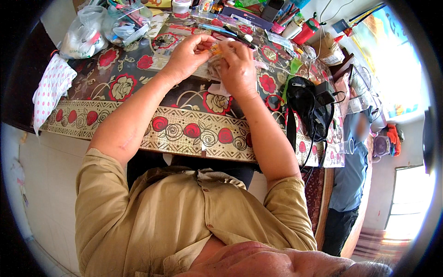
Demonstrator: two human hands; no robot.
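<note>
Over the far middle of the table, my left hand [188, 59] and my right hand [238, 69] are close together. Between their fingertips is a small crumpled piece [215, 49], orange and see-through like plastic wrapping; its exact kind is hard to tell. My left thumb and fingers pinch its left side. The bent fingers of my right hand close over its other side and hide part of it. Pale scraps [218, 89] lie beneath my right hand on the flowered tablecloth [184, 131].
Plastic bags [85, 34] and a clear jar [127, 23] of small items stand far left. A black mesh bag [302, 104] with cables lies on the right, near a clear cup [346, 147]. Bottles, including a red one [308, 30], line the back. Someone in blue [348, 180] stands at right.
</note>
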